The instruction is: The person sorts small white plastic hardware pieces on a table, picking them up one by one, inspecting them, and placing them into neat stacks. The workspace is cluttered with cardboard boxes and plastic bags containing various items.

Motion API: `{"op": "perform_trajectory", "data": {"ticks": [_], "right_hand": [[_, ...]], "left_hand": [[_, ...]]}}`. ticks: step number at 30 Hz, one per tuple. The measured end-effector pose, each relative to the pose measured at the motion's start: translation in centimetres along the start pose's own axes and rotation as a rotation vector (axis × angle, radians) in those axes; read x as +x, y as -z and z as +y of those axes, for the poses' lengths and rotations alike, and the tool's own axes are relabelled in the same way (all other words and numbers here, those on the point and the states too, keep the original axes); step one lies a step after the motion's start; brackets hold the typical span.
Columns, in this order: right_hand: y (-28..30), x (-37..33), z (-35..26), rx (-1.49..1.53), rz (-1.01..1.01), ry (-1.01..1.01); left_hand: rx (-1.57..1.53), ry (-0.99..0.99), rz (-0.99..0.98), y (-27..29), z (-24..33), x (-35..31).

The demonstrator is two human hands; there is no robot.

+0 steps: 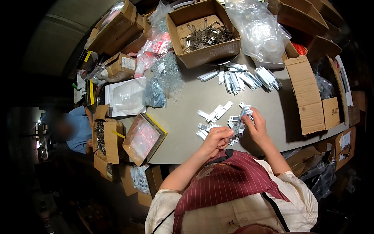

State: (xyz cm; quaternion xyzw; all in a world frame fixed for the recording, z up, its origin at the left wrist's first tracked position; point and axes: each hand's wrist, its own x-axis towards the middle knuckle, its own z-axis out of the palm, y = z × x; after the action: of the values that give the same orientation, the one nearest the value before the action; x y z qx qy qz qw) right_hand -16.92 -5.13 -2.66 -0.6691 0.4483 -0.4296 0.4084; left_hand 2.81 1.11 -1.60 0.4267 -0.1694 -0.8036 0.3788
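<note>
Close to the table's front edge, my right hand (257,126) is closed around a narrow silver-white metal part (245,112) with a tab at its end, thumb on top. My left hand (216,141) is beside it, thumb and fingers pinched together, with its fingertips near the lower end of that part. Whatever the left fingers hold is too small to make out. Several similar silver-white parts (215,113) lie loosely just beyond and beneath my hands. Farther back, a bigger pile of these narrow parts (238,81) is spread on the grey table (191,117).
An open cardboard box (210,54) of small metal pieces stands at the back. Clear plastic bags (257,31) sit beside it. Another open carton (306,95) is at right. A yellow-edged box (144,138) stands left, near a person in blue (80,130).
</note>
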Motion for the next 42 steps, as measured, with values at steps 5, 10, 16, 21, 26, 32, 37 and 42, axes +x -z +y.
{"op": "perform_trajectory", "data": {"ticks": [5,10,16,21,26,32,37,42], "right_hand": [[0.3,1.3,0.7,-0.192,-0.243,-0.162],[-1.4,0.8,0.9,-0.133,-0.288,-0.257],[-1.5,1.9,2.3,-0.075,-0.250,-0.253],[-0.4,3.8,2.8,-0.055,-0.238,-0.220],[0.4,6.7,4.3,-0.261,-0.088,-0.042],[-2.4,11.2,7.1,-0.461,-0.029,0.040],[-6.4,13.5,7.4,-0.819,0.013,0.190],[-5.7,13.8,8.3,-0.508,0.035,0.105]], "left_hand": [[-0.428,-0.177,0.152,6.5,2.8,-1.4],[-0.375,-0.777,0.603,11.5,16.0,-8.9],[0.170,-0.742,0.878,24.9,27.1,-17.0],[0.974,0.031,1.218,31.4,32.3,-13.1],[0.845,-0.015,0.746,32.1,32.5,-8.4],[0.874,0.067,0.668,31.5,31.0,-6.2],[1.027,-0.204,0.903,35.2,31.0,-9.4],[0.962,-1.140,1.246,32.1,28.5,-13.8]]}}
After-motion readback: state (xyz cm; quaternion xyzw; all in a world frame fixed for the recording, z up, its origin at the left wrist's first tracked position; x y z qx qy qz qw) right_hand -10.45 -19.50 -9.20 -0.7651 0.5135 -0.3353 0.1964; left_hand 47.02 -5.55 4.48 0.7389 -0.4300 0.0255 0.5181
